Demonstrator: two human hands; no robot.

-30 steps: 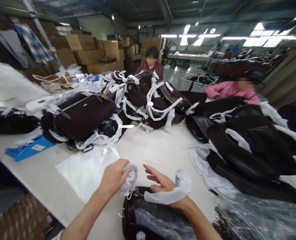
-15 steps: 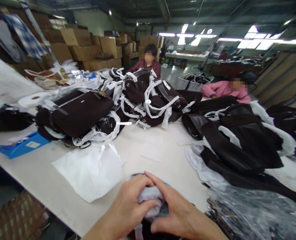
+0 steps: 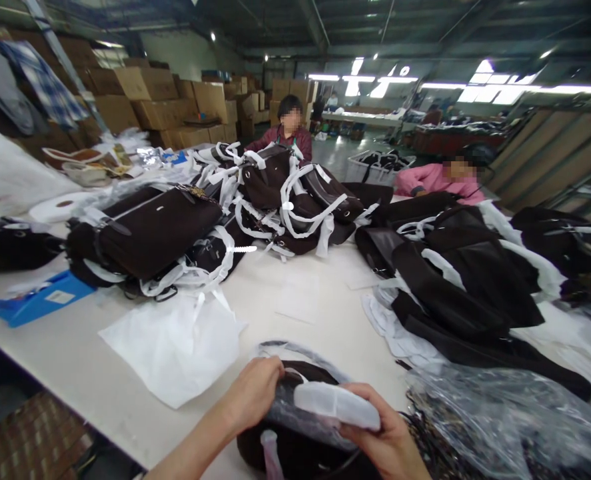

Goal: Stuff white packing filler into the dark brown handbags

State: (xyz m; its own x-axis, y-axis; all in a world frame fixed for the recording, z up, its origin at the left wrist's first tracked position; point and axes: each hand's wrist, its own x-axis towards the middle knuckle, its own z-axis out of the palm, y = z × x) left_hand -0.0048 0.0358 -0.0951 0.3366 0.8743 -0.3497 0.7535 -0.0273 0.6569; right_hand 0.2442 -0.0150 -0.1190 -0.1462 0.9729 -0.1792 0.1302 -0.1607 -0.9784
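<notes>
A dark brown bag (image 3: pixel 305 447) with clear plastic at its opening stands at the table's near edge, directly before me. My right hand (image 3: pixel 375 427) grips a padded handle wrapped in white (image 3: pixel 332 402), thumb below and fingers on its far side. My left hand (image 3: pixel 259 390) is closed at the left rim of the same bag; its fingertips are partly hidden behind the edge. A pale wrapped strap (image 3: pixel 270 453) hangs down the bag's front. Just beyond the left hand lies a white sheet-like pouch (image 3: pixel 175 347).
Brown bags with white-wrapped straps (image 3: pixel 150 227) are heaped across the table (image 3: pixel 315 287). More dark bags (image 3: pixel 470 280) lie right, near clear plastic (image 3: pixel 515 420) over metal-looking hardware. A blue tray (image 3: pixel 50 300) sits left. Two people work across the table; cartons (image 3: pixel 160 113) stand behind.
Both hands were close together around a greyish-white wrapped part. They have moved apart: the left onto the bag's rim, the right holding the white-wrapped handle. More of the bag shows.
</notes>
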